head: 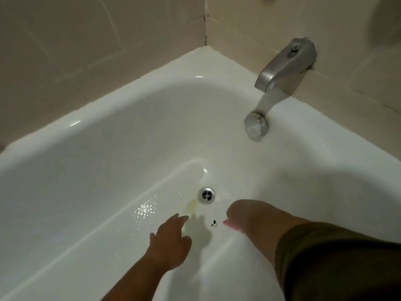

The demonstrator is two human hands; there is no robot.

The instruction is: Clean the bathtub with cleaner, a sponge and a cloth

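— What is the left hand (171, 240) doing?
— Reaching over the tub (86, 192) floor, fingers spread and holding nothing, just short of the drain (206, 194).
— And the right hand (243, 216)?
— It is bending down, hiding its fingers. A pink thing (230, 225) is peeking out beneath; I cannot tell the grip.

Dark olive-brown sleeve (325, 261) covers right arm to mid-forearm; left hand (170, 243), right hand (240, 213) bare.

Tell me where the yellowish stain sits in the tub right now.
In the head view, the yellowish stain lies on the bathtub floor, just left of the drain and ahead of the left hand.
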